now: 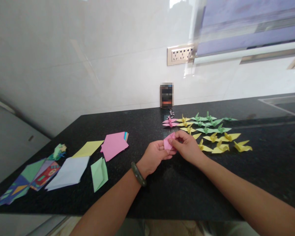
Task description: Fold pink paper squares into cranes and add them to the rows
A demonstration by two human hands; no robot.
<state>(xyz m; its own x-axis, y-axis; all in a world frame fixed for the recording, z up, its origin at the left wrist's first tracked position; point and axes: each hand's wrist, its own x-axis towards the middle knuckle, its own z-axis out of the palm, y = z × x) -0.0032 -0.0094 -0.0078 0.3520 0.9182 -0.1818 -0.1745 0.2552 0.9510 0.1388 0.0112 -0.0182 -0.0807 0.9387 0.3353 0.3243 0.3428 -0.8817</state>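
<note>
My left hand [155,155] and my right hand [186,146] meet over the black countertop [191,183], both pinching a small folded pink paper [168,142] between their fingers. A dark bangle [138,174] circles my left wrist. Just behind and to the right of my hands lie rows of finished paper cranes: two pink cranes [170,122], several yellow cranes [220,144] and several green cranes [207,124].
To the left lie flat sheets: a pink stack [113,145], a yellow sheet [88,148], a pale blue sheet [68,172], a folded green sheet [99,173] and patterned papers [31,178]. A small dark object [166,95] leans on the wall. A wall socket [180,54] is above; a sink [288,105] sits far right.
</note>
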